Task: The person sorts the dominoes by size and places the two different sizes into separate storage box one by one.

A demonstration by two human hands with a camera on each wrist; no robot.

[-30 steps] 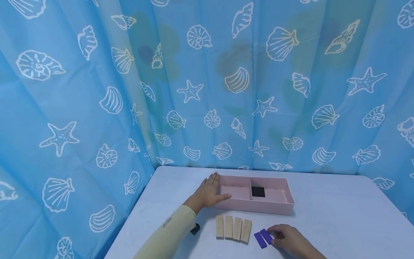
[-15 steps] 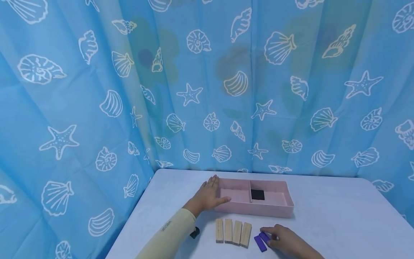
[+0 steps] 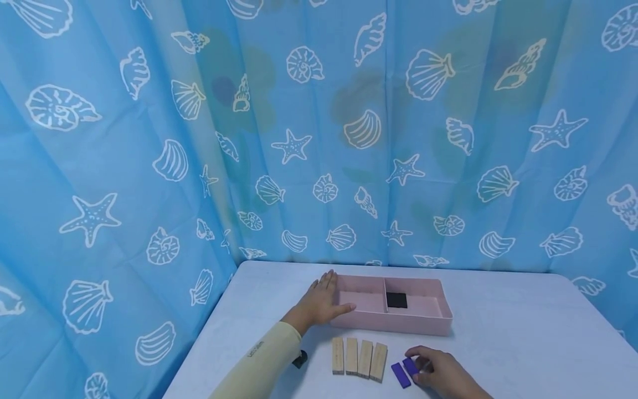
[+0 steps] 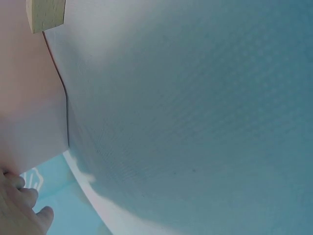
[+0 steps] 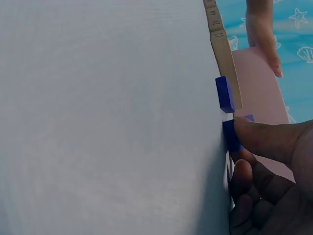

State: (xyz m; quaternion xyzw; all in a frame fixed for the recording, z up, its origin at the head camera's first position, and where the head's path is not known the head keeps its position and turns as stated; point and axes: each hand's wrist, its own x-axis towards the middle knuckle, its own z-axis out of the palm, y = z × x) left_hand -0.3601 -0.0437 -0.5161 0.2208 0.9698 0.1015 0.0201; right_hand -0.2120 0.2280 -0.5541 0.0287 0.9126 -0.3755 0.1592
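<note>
My left hand [image 3: 319, 302] lies with straight fingers against the left end of a pink two-compartment box [image 3: 391, 321], its thumb over the front rim. To the right of several wooden blocks [image 3: 351, 357], two small purple blocks [image 3: 401, 375] lie side by side. My right hand [image 3: 441, 371] pinches the right-hand purple block [image 3: 410, 366] between thumb and index finger; the fingers cover part of it. In the right wrist view, the thumb [image 5: 266, 139] presses on that purple block [image 5: 231, 136], while the other purple block [image 5: 224, 94] stands apart from it.
A flat black piece [image 3: 396, 300] lies in the box's right compartment, by the divider. Some small black object [image 3: 300, 359] sits beside the left forearm, partly hidden. A blue shell-patterned curtain [image 3: 319, 138] hangs behind and left of the white table [image 3: 513, 327].
My right index finger reaches over the right purple block, then draws back, uncovering more of it. The head view shifts slightly. My left hand keeps its place on the box.
</note>
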